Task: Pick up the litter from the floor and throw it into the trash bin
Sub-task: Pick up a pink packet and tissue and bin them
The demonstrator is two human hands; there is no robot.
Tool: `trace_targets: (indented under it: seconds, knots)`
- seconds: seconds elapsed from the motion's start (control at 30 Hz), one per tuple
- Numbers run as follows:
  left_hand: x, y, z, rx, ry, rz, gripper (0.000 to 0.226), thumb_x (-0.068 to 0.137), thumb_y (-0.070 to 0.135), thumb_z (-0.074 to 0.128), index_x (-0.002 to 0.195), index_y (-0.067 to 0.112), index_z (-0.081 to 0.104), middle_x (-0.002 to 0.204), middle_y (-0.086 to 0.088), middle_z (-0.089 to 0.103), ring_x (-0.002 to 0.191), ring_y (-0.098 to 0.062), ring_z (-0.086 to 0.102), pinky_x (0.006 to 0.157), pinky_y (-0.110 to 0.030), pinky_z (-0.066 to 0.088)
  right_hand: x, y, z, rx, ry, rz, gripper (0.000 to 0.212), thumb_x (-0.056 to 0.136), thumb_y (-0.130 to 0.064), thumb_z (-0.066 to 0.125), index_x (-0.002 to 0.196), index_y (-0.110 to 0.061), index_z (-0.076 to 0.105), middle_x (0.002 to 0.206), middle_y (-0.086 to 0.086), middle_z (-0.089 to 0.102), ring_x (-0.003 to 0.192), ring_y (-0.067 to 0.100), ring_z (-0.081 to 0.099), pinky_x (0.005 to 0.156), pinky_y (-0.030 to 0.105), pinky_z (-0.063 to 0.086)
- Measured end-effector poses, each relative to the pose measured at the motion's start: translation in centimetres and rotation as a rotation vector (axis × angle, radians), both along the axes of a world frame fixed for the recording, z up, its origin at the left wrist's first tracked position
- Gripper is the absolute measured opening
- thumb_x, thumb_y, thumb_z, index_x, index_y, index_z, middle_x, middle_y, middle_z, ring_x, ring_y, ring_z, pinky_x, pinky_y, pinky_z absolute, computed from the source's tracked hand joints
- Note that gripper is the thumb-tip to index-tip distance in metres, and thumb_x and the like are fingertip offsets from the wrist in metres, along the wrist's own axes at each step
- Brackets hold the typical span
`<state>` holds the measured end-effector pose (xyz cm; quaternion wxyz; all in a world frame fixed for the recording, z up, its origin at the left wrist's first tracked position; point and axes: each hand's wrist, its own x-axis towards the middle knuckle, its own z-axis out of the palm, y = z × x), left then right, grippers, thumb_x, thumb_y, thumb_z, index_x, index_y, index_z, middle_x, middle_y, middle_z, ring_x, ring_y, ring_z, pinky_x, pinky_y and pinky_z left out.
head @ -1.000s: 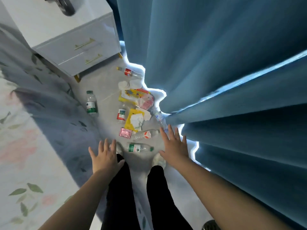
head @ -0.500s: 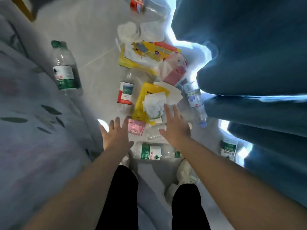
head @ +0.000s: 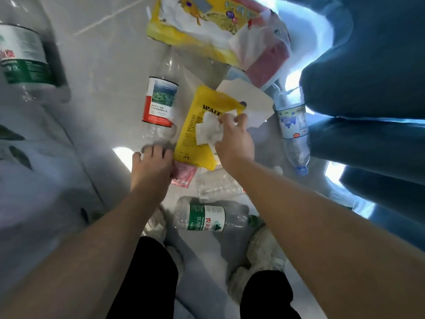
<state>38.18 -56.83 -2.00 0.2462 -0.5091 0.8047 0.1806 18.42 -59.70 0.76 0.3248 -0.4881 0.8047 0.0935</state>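
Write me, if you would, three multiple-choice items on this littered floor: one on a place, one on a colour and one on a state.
1. Where does the white tissue lie?
A. on the yellow packet
B. in a bin
C. on a chair

2. What colour is the cap of the bottle by the curtain?
A. red
B. blue
C. white

3. What is the right hand doing?
A. hanging empty
B. holding a can
C. pinching the tissue

Answers: 1 A, the tissue sits on the packet's yellow face; 2 B, the cap at the bottle's near end is blue; 3 C, the hand curls round the tissue.
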Motion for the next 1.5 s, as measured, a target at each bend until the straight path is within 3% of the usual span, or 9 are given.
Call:
trace_targets:
  seconds: [0.2,0.43,0.63,0.8,1.0,1.07,1.2,1.33,1.5]
  knots:
    - [-0.6,-0.9,1.5,0.086,-0.095,-0.02,0.013,0.083,0.012,0.062,0.094,0.019,0.06,0.099,-0.004,0.061,0.09,-0.027,0.058,0.083,-0.04,0.033,-2.3,-0.5,0.4,0.053,-0.021,0.008,0.03,0.086,-0.003,0.052,0.115,-0.013,0.05,0.114,0.011,0.043,0.075,0.03,0.051,0.061,0.035,0.042]
    - [-0.3,-2.9,7.1,0.092,-0.149,-0.114,0.022,0.077,0.013,0.065,0.091,0.028,0.058,0.086,0.006,0.059,0.086,-0.017,0.058,0.083,-0.036,0.032,-6.7,1.9,5.1,0.056,0.019,-0.046,0.03,0.088,-0.011,0.06,0.117,-0.015,0.052,0.12,0.008,0.048,0.08,0.024,0.056,0.068,0.035,0.049]
    - [-3.2,-5.1,9.7,0.004,0.097,-0.176,0.009,0.079,0.02,0.07,0.087,0.02,0.066,0.097,-0.001,0.061,0.097,-0.024,0.054,0.081,-0.039,0.034,-10.2,4.2,8.2,-0.034,0.065,-0.194,0.03,0.091,-0.019,0.065,0.117,-0.007,0.056,0.121,0.014,0.053,0.103,0.034,0.059,0.088,0.038,0.051]
    - [-10.6,-7.9,8.2,-0.088,0.24,-0.234,0.012,0.066,0.011,0.077,0.074,0.016,0.071,0.123,-0.01,0.059,0.116,-0.032,0.05,0.086,-0.044,0.037,-12.1,4.7,8.1,0.049,0.084,-0.182,0.044,0.091,-0.023,0.064,0.132,-0.012,0.05,0.127,0.014,0.047,0.108,0.036,0.059,0.091,0.041,0.05]
    - [-18.6,-10.7,6.2,-0.124,0.103,-0.341,0.036,0.08,0.015,0.061,0.115,0.014,0.066,0.15,-0.013,0.026,0.14,-0.03,0.02,0.105,-0.045,0.027,-13.3,5.9,5.5,0.009,0.031,-0.224,0.037,0.087,-0.02,0.067,0.12,-0.015,0.053,0.119,0.013,0.048,0.098,0.037,0.058,0.084,0.044,0.05]
    - [-19.6,-11.3,5.7,-0.14,0.052,-0.321,0.039,0.084,0.015,0.056,0.123,0.011,0.062,0.149,-0.012,0.025,0.139,-0.03,0.02,0.106,-0.043,0.026,-13.4,6.3,4.9,-0.033,-0.002,-0.2,0.033,0.086,-0.019,0.068,0.115,-0.012,0.054,0.116,0.013,0.048,0.096,0.036,0.057,0.081,0.041,0.049]
    - [-20.4,-11.5,4.7,-0.267,0.146,-0.3,0.038,0.087,0.012,0.035,0.099,0.006,0.071,0.128,-0.014,0.047,0.119,-0.034,0.044,0.092,-0.042,0.036,-13.7,6.8,4.3,-0.068,-0.025,-0.173,0.034,0.084,-0.02,0.07,0.114,-0.013,0.055,0.115,0.012,0.047,0.096,0.036,0.057,0.081,0.04,0.049]
    - [-20.2,-11.7,4.9,-0.303,0.164,-0.343,0.034,0.079,0.012,0.041,0.094,0.004,0.071,0.108,-0.013,0.057,0.102,-0.033,0.053,0.083,-0.04,0.04,-14.2,7.0,4.7,-0.067,-0.028,-0.219,0.034,0.083,-0.019,0.069,0.115,-0.016,0.056,0.113,0.011,0.046,0.093,0.038,0.059,0.081,0.044,0.05]
    - [-20.3,-11.6,6.0,-0.179,0.183,-0.23,0.028,0.082,0.001,0.052,0.107,-0.01,0.061,0.111,-0.024,0.054,0.102,-0.038,0.054,0.086,-0.042,0.039,-15.1,6.8,5.2,-0.069,-0.036,-0.21,0.038,0.083,-0.018,0.067,0.119,-0.017,0.055,0.114,0.011,0.047,0.093,0.039,0.058,0.08,0.043,0.048]
